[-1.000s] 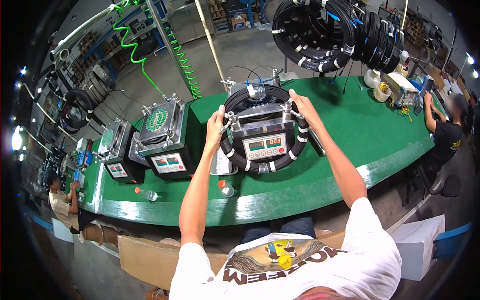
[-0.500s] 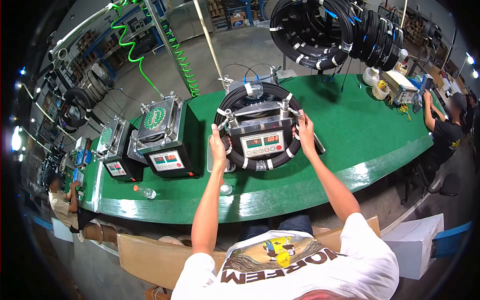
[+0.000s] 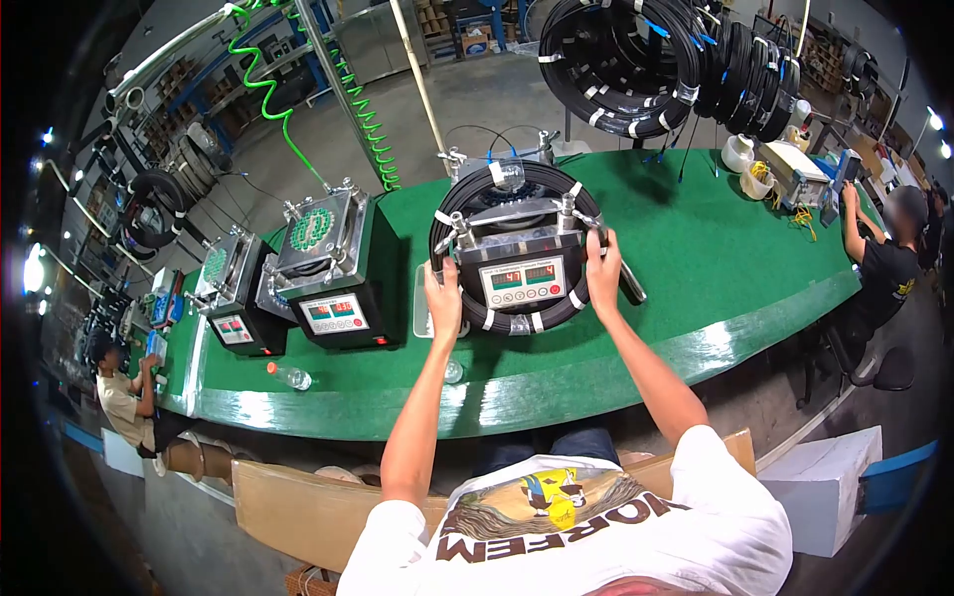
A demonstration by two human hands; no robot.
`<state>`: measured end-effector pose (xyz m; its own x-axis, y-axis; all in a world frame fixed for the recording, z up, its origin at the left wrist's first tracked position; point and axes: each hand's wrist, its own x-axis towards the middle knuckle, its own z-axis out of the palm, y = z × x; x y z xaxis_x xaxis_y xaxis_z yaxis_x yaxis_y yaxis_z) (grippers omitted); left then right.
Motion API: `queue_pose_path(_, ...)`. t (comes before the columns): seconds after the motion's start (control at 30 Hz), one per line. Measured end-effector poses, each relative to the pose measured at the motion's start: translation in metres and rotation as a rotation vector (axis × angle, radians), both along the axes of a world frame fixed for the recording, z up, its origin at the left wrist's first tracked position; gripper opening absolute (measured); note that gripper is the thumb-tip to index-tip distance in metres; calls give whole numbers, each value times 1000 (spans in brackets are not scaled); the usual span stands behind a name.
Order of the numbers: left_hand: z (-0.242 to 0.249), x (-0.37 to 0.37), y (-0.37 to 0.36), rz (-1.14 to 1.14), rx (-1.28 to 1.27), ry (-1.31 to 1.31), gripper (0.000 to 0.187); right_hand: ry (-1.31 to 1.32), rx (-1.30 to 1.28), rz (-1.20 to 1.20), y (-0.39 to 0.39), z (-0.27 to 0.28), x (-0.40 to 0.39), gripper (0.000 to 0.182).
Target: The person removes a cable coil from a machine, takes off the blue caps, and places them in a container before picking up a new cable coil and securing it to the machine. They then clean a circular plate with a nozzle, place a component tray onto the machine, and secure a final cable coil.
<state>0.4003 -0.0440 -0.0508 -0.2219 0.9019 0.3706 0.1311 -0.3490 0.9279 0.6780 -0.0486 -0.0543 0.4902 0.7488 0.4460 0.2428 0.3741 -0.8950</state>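
Note:
A coil of black cable (image 3: 558,312), bound with white tape bands, is held upright between my hands in front of a polishing machine (image 3: 485,288). My left hand (image 3: 443,300) grips its lower left side, thumb towards me. My right hand (image 3: 602,276) is closed round its right side, fingers partly hidden behind the coil. Through the ring show the machine's panel with lit red digits and its metal clamp bar (image 3: 517,216). A small clear plastic bag (image 3: 508,176) hangs at the top of the coil. Thin cable ends with blue connectors rise behind it.
Two similar machines (image 3: 333,316) (image 3: 235,333) stand to the left on the green table (image 3: 686,298). A small bottle (image 3: 289,376) lies near the front edge. More cable coils (image 3: 621,99) hang at the back right. One person (image 3: 887,263) works at far right, another (image 3: 124,392) at far left.
The coil has shifted slightly right. My left hand has moved a little right and lower; my right hand's fingers have drawn in round the cable. The digits on the panel have changed.

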Motion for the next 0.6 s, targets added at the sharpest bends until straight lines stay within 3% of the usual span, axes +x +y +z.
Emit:
queue_pose_path(0.03,-4,1,-2,24,21,43,54,-81,46,-63,-7,-7,-6,47)
queue_pose_path(0.1,-29,-2,11,120,-51,48,59,43,37,-34,-25,-23,-22,55)
queue_pose_path(0.17,-24,6,6,223,-77,86,60,42,-21,-72,-40,-35,-34,61)
queue_pose_path(0.23,14,22,-16,275,-91,83,60,42,13,-134,-41,-38,-45,61)
queue_pose_path(0.3,7,28,-10,331,-47,39,59,131,-39,-116,-41,-38,-47,61)
queue_pose_path(0.37,-3,30,-4,387,18,16,53,46,-12,-144,-41,-40,-42,59)
queue_pose_path(0.53,29,19,-12,247,-127,8,42,34,-40,-26,-24,-10,-8,44)
queue_pose_path(0.57,4,7,15,282,78,62,44,67,-44,-31,-21,0,-4,45)
queue_pose_path(0.6,18,2,18,277,3,125,51,79,-3,-8,-9,2,1,45)
